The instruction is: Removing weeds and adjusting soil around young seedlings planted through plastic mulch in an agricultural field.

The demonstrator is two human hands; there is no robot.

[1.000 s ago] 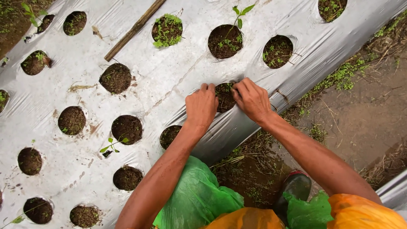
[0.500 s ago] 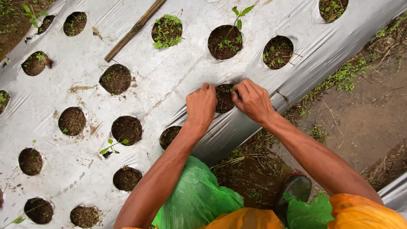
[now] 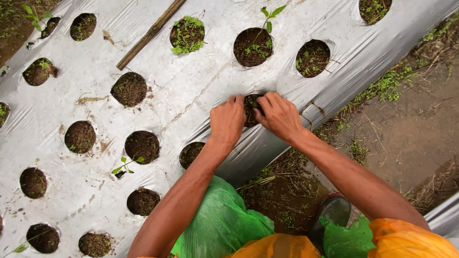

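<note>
Silver mulch film (image 3: 191,91): both hands' curled fingers (image 3: 239,101) touch 1 soil hole (image 3: 250,107).

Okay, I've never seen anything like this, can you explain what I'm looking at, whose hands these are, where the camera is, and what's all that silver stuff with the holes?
This is a single view from a camera worn on a person's head, looking down at their own two bare arms. The silver surface is a plastic sheet stretched over a raised garden bed, with round holes cut in it that show dark soil. The left hand and right hand meet at one planting hole, fingers in or at the soil; whether they hold anything is hidden. A few other holes have small green plants, such as a seedling farther up. A wooden stick lies on the sheet. Below are green plastic and a dark boot on muddy ground.
</note>
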